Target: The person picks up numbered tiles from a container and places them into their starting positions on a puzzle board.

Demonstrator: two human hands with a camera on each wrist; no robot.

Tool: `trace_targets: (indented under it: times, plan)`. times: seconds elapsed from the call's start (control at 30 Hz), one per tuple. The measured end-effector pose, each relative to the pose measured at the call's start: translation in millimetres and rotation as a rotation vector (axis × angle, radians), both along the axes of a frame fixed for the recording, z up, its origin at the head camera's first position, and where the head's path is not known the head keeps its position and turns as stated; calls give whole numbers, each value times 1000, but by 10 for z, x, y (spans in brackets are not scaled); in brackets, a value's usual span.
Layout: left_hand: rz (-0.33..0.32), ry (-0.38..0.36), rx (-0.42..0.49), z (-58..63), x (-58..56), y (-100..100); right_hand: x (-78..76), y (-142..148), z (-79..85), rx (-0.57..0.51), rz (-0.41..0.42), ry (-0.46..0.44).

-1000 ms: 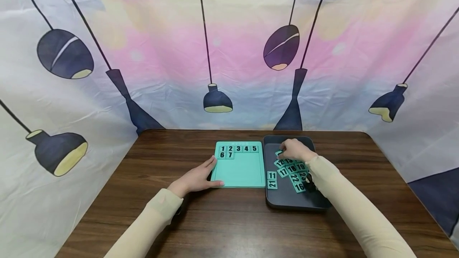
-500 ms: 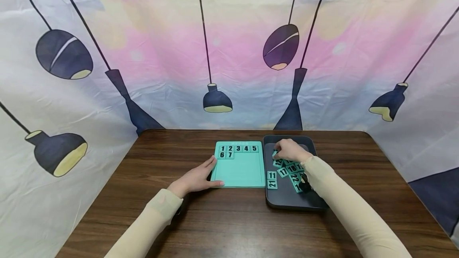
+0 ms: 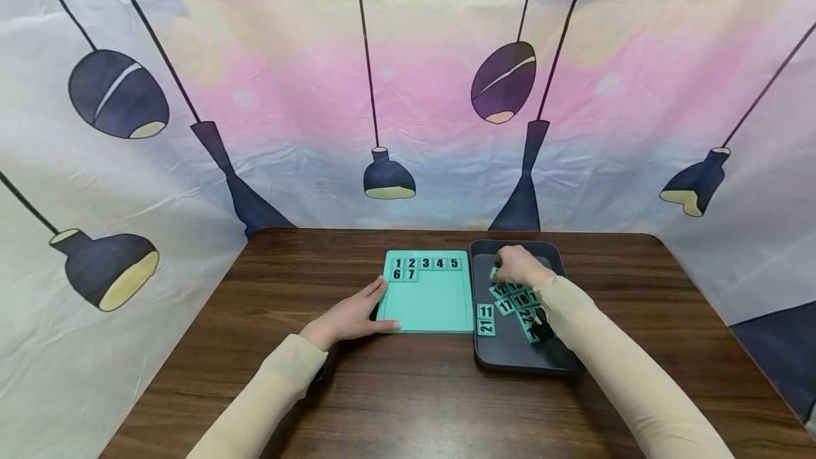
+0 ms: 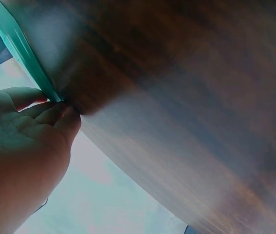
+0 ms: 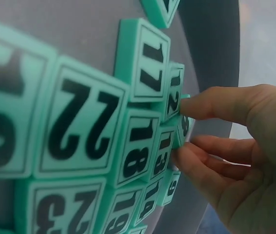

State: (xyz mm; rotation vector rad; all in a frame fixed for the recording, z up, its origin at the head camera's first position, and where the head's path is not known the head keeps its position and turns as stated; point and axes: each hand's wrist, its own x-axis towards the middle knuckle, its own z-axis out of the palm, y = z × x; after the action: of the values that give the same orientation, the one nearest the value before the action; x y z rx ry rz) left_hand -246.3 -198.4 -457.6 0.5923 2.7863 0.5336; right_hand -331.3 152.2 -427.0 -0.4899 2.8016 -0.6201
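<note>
My left hand (image 3: 344,317) lies at the near left corner of the green board (image 3: 427,307), fingers spread along its left edge and thumb on its front edge. Tiles 1 to 7 sit in the board's top two rows. In the left wrist view, the left hand (image 4: 26,131) touches the rim of the board (image 4: 23,51). Over the far part of the black tray (image 3: 510,356), my right hand (image 3: 523,268) pinches a green number tile. The right wrist view shows that 8 tile (image 5: 185,126) between thumb and fingers of the right hand (image 5: 235,136), beside the 12 tile (image 5: 174,92).
Several loose number tiles lie in the tray, including 17 (image 3: 506,305), 18 (image 3: 521,299), 11 (image 3: 485,311) and 21 (image 3: 486,327). The tray stands against the board's right side on the brown wooden table (image 3: 408,395). A printed cloth (image 3: 293,91) hangs behind.
My right hand has shifted slightly left over the tray, then a little back, with a tile at its fingertips. The left hand has stayed in place on the board.
</note>
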Motion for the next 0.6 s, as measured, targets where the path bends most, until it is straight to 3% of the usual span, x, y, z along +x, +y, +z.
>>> trace_targets:
  times: [0.6]
  plan:
    - [-15,0,3,17,10,-11,54,199,-35,-64,77,60]
